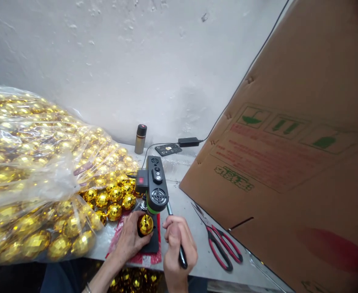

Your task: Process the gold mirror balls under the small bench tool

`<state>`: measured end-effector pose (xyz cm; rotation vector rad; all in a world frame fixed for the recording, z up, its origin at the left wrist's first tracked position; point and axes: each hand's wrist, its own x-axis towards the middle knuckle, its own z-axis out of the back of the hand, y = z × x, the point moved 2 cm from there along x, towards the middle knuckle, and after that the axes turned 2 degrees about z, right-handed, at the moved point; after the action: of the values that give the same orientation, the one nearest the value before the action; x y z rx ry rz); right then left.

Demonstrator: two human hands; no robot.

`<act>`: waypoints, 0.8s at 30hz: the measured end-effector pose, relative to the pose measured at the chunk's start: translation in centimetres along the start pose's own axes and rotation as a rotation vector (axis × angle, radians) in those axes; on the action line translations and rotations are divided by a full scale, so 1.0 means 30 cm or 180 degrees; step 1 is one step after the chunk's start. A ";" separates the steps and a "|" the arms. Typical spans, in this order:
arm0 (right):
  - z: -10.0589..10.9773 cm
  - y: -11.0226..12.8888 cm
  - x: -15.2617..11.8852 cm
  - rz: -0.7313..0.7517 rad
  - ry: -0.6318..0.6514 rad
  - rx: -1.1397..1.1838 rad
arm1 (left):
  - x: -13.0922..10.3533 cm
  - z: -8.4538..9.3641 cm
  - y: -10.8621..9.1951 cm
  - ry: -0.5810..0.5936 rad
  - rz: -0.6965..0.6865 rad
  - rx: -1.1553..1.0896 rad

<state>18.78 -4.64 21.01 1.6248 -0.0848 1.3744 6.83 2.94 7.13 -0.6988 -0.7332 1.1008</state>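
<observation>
Gold ball (146,224) sits in curled left grip (130,236); right grip (180,244) clasps a lever (183,259); clear bag (60,175) holds more balls (36,243).

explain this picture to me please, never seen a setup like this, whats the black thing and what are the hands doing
There is no robot here: these are a person's bare hands, seen by a camera worn on their head, looking forward and down. The left hand holds a shiny gold ball just below the head of a black device with round grilles; its exact purpose I can't tell. The right hand grips a rod with a black end. On the table, a clear plastic bag full of similar balls lies left, scissors and a big cardboard box right, and a bottle behind.
</observation>
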 end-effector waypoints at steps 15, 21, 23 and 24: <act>-0.030 -0.126 -0.158 0.0017 -0.0312 0.0033 | -0.004 -0.010 -0.002 0.0117 0.0182 -0.0065; -0.035 -0.126 -0.158 0.0095 -0.0345 -0.0027 | -0.005 -0.012 0.004 0.0159 0.0198 -0.0051; -0.035 -0.129 -0.162 0.0080 -0.0397 -0.0015 | -0.006 -0.013 0.006 0.0145 0.0192 -0.0035; -0.034 -0.131 -0.164 0.0076 -0.0413 -0.0005 | -0.006 -0.014 0.005 0.0137 0.0194 -0.0027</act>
<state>18.61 -4.32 14.63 1.7157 -0.1826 1.2855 7.04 2.76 6.72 -0.7539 -0.6839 1.1355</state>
